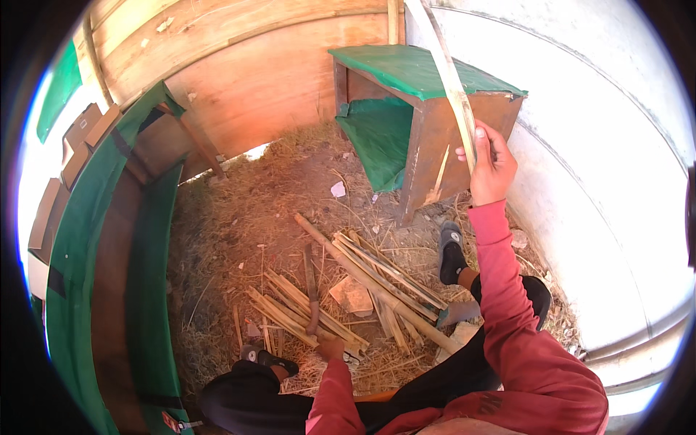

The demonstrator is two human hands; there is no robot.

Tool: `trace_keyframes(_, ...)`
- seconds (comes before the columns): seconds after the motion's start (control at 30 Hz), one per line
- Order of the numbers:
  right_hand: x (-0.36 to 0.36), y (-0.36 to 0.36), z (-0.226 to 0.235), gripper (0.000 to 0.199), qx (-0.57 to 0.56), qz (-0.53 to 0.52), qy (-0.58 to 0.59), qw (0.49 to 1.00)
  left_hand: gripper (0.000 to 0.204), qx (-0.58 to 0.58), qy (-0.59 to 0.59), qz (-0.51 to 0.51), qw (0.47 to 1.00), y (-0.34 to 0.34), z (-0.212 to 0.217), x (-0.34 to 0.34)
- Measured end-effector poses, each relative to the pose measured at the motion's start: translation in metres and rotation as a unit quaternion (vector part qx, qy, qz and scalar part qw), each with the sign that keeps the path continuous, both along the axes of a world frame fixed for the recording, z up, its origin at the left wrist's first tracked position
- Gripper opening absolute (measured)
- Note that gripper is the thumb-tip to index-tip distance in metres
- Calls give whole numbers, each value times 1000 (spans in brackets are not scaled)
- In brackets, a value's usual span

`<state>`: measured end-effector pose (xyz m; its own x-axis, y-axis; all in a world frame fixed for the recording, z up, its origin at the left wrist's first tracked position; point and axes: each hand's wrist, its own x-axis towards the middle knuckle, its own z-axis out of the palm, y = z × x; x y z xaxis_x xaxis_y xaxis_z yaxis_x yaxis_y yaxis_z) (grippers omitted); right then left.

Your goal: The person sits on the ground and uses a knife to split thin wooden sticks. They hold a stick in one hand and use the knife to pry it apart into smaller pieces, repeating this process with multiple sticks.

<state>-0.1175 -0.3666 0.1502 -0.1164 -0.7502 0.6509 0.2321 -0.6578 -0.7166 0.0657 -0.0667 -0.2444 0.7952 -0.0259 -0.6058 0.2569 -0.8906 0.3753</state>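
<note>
My right hand (pixel 493 165) is raised in front of a green-topped wooden unit. Its thumb and fingers pinch a long, pale split bamboo strip (pixel 451 83), which rises past the upper edge of the view. Low down, my left hand (pixel 331 349) reaches to the near end of a bundle of split strips (pixel 286 308). Its fingers are too small and hidden to read. Just beyond it lies a dark, slightly curved tool (pixel 312 286), perhaps a blade with a handle, across the strips. Whether the hand touches this tool I cannot tell.
A thick round pole (pixel 377 279) and more strips (pixel 395 272) lie between my feet, beside a flat stone or brick piece (pixel 352 295). The green-covered unit (pixel 428 72) stands ahead. Green-draped shelving (pixel 80 290) with cardboard boxes (pixel 76 156) lines the left; a white wall (pixel 580 181) the right.
</note>
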Motion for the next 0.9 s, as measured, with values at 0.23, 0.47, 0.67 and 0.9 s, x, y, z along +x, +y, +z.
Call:
trace_keyframes(0.23, 12, -3, -7, 25, -29, -11, -43, 999, 77, 54, -143, 33, 988, 25, -32, -12)
trace_keyframes(0.47, 22, -7, -46, 20, 11, 0, 15, 1000, 93, -238, -151, 107, 953, 66, -120, 34)
trace_keyframes(0.67, 22, 8, -223, 24, 187, 16, 180, 966, 69, -151, -105, 176, 967, 62, -131, 43)
trace_keyframes(0.9, -22, 33, -385, 40, 272, -98, 715, 636, 40, -174, -91, 283, 939, 46, -79, 33)
